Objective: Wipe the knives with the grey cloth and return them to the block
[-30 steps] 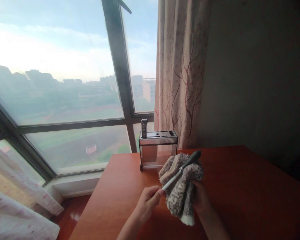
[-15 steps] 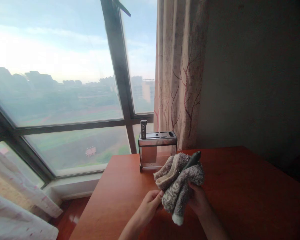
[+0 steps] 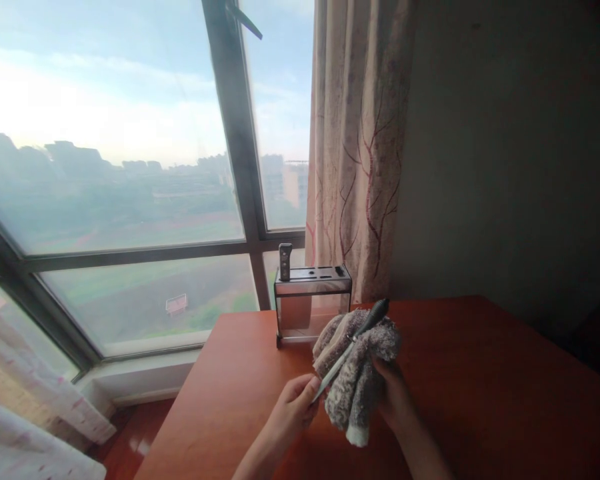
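Observation:
A sharpening steel [image 3: 341, 363], with a thin grey rod and a rounded black handle, lies slantwise across a fluffy grey-brown cloth [image 3: 359, 393]. Its handle points up and to the right. The fingers of my left hand [image 3: 294, 403] are closed on the rod's lower end. My right hand [image 3: 393, 390] grips the bunched cloth from the right and from beneath, its fingers mostly hidden behind the folds. Just beyond the cloth stands a see-through knife block [image 3: 313, 293] with a slotted top. One dark handle [image 3: 285, 261] sticks up from its left slot.
All this is at a reddish-brown wooden table [image 3: 220, 373]. Past its far and left sides are a large window [image 3: 145, 250] and its sill. A patterned curtain [image 3: 353, 153] hangs behind the knife block, and a pale curtain [image 3: 25, 433] hangs at lower left.
The rod, hidden in the cloth folds before, now shows along its length. The handle has shifted left and slightly up, and the cloth has opened around it.

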Available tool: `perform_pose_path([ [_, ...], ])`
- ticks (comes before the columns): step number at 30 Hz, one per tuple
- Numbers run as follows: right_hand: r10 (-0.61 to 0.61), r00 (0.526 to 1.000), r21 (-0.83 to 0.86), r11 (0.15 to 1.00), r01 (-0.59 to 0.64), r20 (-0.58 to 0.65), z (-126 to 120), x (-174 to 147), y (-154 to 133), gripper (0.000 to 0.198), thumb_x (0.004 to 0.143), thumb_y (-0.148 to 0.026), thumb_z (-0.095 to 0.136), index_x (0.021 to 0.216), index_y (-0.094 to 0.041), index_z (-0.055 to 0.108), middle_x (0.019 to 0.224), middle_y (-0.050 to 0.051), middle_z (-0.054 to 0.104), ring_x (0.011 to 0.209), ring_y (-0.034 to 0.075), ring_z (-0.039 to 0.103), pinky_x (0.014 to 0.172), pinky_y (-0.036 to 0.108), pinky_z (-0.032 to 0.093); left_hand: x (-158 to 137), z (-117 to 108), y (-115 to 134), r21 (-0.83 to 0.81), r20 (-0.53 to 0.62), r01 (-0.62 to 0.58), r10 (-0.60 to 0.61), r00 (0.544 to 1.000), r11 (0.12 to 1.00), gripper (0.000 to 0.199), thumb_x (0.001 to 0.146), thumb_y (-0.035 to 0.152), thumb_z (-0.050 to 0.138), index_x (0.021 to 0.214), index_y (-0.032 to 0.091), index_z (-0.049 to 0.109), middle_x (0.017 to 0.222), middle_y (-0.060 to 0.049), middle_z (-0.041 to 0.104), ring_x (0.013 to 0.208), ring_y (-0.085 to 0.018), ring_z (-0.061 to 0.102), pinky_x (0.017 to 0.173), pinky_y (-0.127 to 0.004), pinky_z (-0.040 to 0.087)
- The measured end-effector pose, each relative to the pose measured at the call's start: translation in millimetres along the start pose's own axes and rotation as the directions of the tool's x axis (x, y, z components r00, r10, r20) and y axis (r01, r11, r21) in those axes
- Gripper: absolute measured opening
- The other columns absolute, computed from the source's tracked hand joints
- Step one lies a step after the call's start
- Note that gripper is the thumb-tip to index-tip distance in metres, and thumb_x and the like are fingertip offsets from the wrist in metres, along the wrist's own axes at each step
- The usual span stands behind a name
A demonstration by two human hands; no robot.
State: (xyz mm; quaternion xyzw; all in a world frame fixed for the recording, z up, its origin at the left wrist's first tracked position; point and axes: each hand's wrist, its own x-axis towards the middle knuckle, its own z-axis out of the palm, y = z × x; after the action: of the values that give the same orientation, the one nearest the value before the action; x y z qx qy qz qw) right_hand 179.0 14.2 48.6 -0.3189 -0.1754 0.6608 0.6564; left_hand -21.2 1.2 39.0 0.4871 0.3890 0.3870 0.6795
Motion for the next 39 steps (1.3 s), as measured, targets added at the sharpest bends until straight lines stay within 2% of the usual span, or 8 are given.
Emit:
perform_pose_path([
  [4,0.017,0.999,0.117,0.993,-0.013,-0.032,-6,1,0,0.039,0.054,-0.036,0.087,0.088,-0.025,0.072,0.09,0.001,0.076,0.087,0.024,0.068,0.078,0.037,0.054,0,1,0,0.263,-0.051,-0.126,0.144,0.988,0.957,0.048,0.08,0.065,0.048,0.07,0.018,0.052,0.048,0.008,0.033,0.042,-0.008,0.025,0.042,-0.023,0.018],
  [8,0.014,0.998,0.086,0.996,-0.009,-0.061,2,0,7,0.055,0.057,-0.039,0.085,0.107,-0.025,0.067,0.099,0.002,0.075,0.099,0.026,0.066,0.086,0.04,0.053,-8,8,7,0.696,-0.026,-0.267,0.395,0.918,0.667,0.032,0.09,0.039,0.047,0.067,0.018,0.053,0.061,0.002,0.047,0.057,-0.012,0.04,0.054,-0.024,0.028],
  [14,-0.162,0.965,-0.202,0.972,0.12,-0.204,14,6,19,0.069,0.055,-0.04,0.086,0.116,-0.019,0.062,0.103,0.005,0.074,0.099,0.028,0.067,0.083,0.038,0.055,-12,13,3,0.882,0.013,-0.199,0.4,0.916,0.427,0.026,0.093,0.03,0.039,0.072,0.019,0.051,0.066,-0.001,0.054,0.058,-0.013,0.045,0.056,-0.026,0.026],
  [17,-0.266,0.942,-0.372,0.911,0.178,-0.203,11,10,17,0.06,0.054,-0.043,0.085,0.105,-0.018,0.067,0.1,0.007,0.075,0.1,0.031,0.067,0.086,0.041,0.053,-11,12,2,0.83,-0.001,-0.199,0.36,0.933,0.521,0.03,0.093,0.035,0.039,0.068,0.019,0.046,0.06,0.002,0.045,0.055,-0.012,0.038,0.054,-0.026,0.024],
  [21,-0.39,0.915,-0.569,0.778,0.264,-0.108,3,13,4,0.047,0.055,-0.048,0.082,0.089,-0.017,0.073,0.096,0.01,0.076,0.1,0.034,0.066,0.092,0.045,0.048,-8,11,4,0.571,-0.019,-0.189,0.243,0.97,0.799,0.04,0.091,0.049,0.04,0.064,0.019,0.042,0.057,0.005,0.032,0.052,-0.01,0.029,0.049,-0.023,0.022],
  [26,-0.341,0.94,-0.593,0.758,0.27,-0.007,-3,9,-11,0.04,0.057,-0.046,0.082,0.086,-0.02,0.075,0.095,0.007,0.076,0.103,0.033,0.065,0.095,0.043,0.046,-5,8,3,0.237,-0.048,-0.086,0.1,0.994,0.968,0.049,0.08,0.065,0.049,0.068,0.017,0.051,0.049,0.009,0.029,0.045,-0.007,0.022,0.042,-0.021,0.017],
  [32,-0.065,0.996,-0.116,0.991,0.058,-0.056,-10,9,-20,0.045,0.065,-0.037,0.081,0.106,-0.023,0.069,0.102,0.002,0.075,0.1,0.024,0.067,0.092,0.04,0.05,-2,0,2,0.15,-0.064,-0.098,0.108,0.992,0.984,0.054,0.076,0.067,0.053,0.073,0.014,0.06,0.042,0.01,0.031,0.038,-0.006,0.022,0.039,-0.021,0.014],
  [39,-0.029,1.0,0.208,0.978,0.027,0.005,-23,8,-30,0.035,0.069,-0.048,0.076,0.098,-0.03,0.071,0.097,0.0,0.076,0.101,0.023,0.067,0.1,0.045,0.045,-9,4,11,0.549,-0.096,-0.197,0.295,0.951,0.812,0.033,0.086,0.044,0.054,0.074,0.014,0.063,0.056,0.002,0.047,0.051,-0.011,0.042,0.048,-0.022,0.029],
])
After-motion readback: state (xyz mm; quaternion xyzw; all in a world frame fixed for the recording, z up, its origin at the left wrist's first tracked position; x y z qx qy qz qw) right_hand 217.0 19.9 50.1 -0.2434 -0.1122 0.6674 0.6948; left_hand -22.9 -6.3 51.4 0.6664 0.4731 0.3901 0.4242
